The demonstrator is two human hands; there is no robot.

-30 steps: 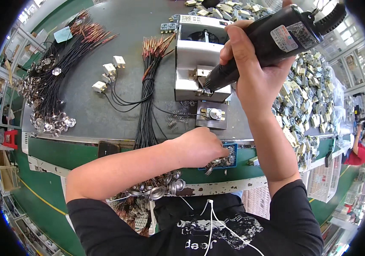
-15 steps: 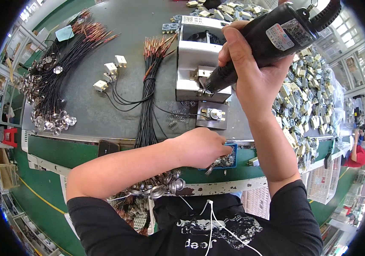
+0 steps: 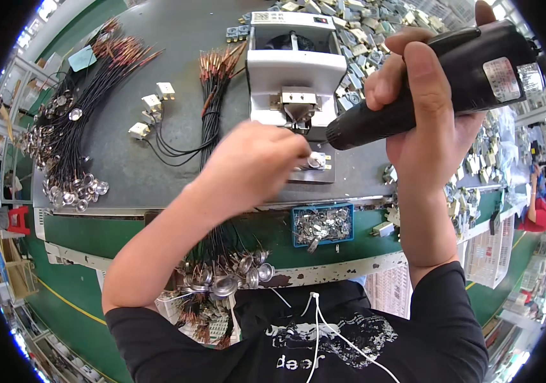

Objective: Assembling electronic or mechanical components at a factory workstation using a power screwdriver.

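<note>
On the grey counter (image 3: 132, 172), the left hand (image 3: 257, 163) pinches something unseen at the small part (image 3: 316, 162) in its fixture, best seated squarely while the right hand (image 3: 426, 108), gripping the black power screwdriver (image 3: 439, 80), holds it clear.

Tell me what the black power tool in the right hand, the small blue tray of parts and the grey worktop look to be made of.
The black power tool in the right hand looks like matt moulded plastic, with a dull even sheen. The small blue tray seems plastic too, given its uniform colour; the parts inside glint like bare metal. The grey worktop looks like a matt mat or sheet, without reflections; its material stays uncertain.
</note>
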